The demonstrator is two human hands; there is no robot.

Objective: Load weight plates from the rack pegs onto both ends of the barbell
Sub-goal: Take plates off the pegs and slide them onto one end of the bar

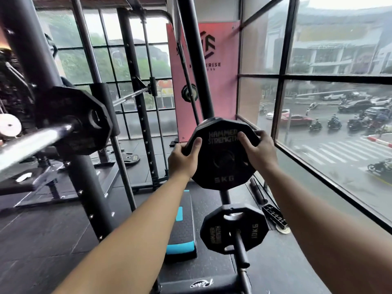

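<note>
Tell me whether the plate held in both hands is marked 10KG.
No, the held plate reads 5KG near its lower edge; the 10KG plate sits on the peg below it.

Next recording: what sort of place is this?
A gym's weight area, seemingly above street level: a black steel rack upright, a chrome barbell carrying a blurred black plate, and a black many-sided 5 KG plate.

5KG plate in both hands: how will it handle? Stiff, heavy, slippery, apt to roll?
Probably rigid: the 5KG plate shows no flex between the left hand and right hand. Likely dense for its size, given the marking and two-hand grip. Its flat-sided rim should resist rolling if set on edge.
</note>
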